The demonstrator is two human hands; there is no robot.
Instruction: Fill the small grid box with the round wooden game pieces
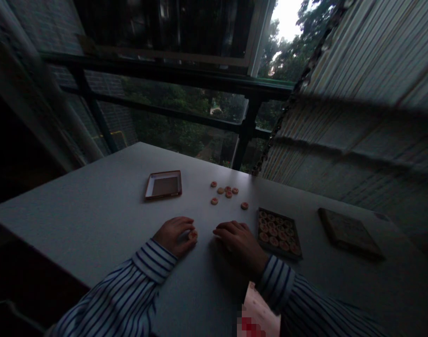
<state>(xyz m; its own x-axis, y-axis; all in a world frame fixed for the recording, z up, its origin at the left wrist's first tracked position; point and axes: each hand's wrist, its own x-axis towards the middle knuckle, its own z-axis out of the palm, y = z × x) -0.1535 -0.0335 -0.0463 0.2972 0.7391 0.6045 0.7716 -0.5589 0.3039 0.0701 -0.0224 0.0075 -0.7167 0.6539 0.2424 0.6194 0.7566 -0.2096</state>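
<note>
My left hand (pixel 174 235) rests on the white table with its fingers closed around a round wooden piece (pixel 192 235) bearing a red mark. My right hand (pixel 240 245) hovers at or just above the table to the right, its fingers pointing left; whether anything is under them is hidden. Several round pieces (pixel 228 194) lie loose beyond the hands. Just right of my right hand is a square box (pixel 296 243) filled with rows of similar pieces. A shallow tray or lid (pixel 181 183), with nothing on its bottom, sits farther back on the left.
A dark flat box or lid (pixel 352 233) lies on the right of the white table (pixel 105 206). Under my right sleeve is a pinkish printed sheet (pixel 261 311). Behind the table stand a window with dark rails and, on the right, pleated blinds with a bead chain.
</note>
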